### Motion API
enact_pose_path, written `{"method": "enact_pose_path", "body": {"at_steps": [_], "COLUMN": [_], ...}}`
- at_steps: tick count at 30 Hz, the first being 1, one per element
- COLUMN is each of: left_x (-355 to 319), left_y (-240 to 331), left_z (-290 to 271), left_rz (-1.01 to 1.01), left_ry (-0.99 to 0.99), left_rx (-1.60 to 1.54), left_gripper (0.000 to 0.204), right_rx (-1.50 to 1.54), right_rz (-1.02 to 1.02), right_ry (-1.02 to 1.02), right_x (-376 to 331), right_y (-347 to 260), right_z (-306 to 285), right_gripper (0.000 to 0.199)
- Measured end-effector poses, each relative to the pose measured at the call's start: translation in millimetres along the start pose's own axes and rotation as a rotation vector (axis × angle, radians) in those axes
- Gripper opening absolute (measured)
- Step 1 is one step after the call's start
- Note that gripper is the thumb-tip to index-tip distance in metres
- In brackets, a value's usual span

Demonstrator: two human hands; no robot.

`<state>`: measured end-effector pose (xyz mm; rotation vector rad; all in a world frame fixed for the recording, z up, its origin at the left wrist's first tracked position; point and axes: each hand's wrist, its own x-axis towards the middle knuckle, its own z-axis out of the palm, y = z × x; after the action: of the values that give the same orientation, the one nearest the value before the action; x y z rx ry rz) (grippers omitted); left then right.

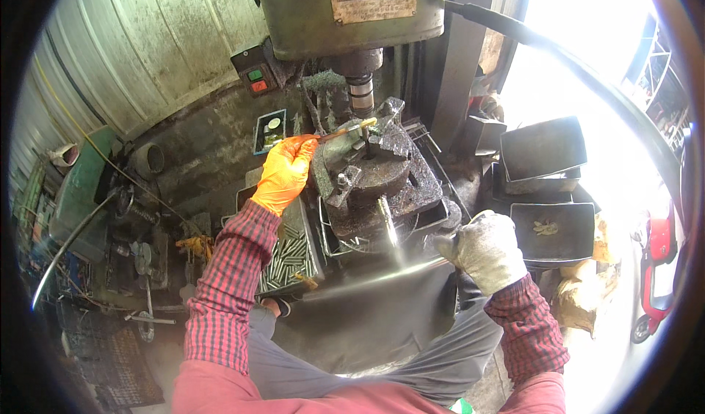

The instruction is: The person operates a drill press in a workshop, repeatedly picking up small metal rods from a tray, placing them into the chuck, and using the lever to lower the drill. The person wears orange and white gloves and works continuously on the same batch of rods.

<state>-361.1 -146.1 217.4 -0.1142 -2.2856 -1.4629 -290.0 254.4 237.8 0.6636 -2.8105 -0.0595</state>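
My left hand [283, 175], in an orange glove, is closed on the thin handle of a small brush [352, 129], its pale tip over the vise. Before me the dark, chip-covered vise [378, 179] sits under the drill press spindle [360, 91]. The vise's shiny screw [388, 219] points toward me and meets a motion-blurred crossbar handle [382, 275]. At that handle's right end, my right hand [488, 252], in a greyish-white work glove, has its fingers curled round the bar. What lies between the vise jaws is hard to make out.
Left of the vise stands a tray of short metal pins [290, 260]. A switch box [255, 72] with green and red buttons hangs by the wall. Dark bins [551, 227] are stacked at right, one holding a crumpled glove [545, 227]. The drill press head [352, 17] overhangs the work.
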Motion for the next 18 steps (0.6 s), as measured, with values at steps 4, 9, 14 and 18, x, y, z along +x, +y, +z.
{"method": "enact_pose_path", "body": {"at_steps": [4, 9, 14, 18], "left_x": [9, 12, 26, 35], "left_y": [-41, -116, -158, -161], "left_z": [-28, -91, -109, -95], "left_rz": [-0.035, -0.088, -0.047, -0.105], "left_ry": [0.099, 0.295, 0.373, 0.280], "left_rx": [0.155, 0.388, 0.750, 0.793], "left_gripper": [0.033, 0.042, 0.043, 0.054], "right_rx": [-0.065, 0.353, 1.304, 1.319], "right_rz": [-0.015, -0.068, 0.274, 0.221], "right_ry": [-0.100, 0.129, 0.645, 1.110], "right_x": [-1, -4, -26, -69], "right_y": [-1, 7, 63, 108], "right_z": [-4, -16, -57, -99], "right_gripper": [0.059, 0.035, 0.040, 0.037]}}
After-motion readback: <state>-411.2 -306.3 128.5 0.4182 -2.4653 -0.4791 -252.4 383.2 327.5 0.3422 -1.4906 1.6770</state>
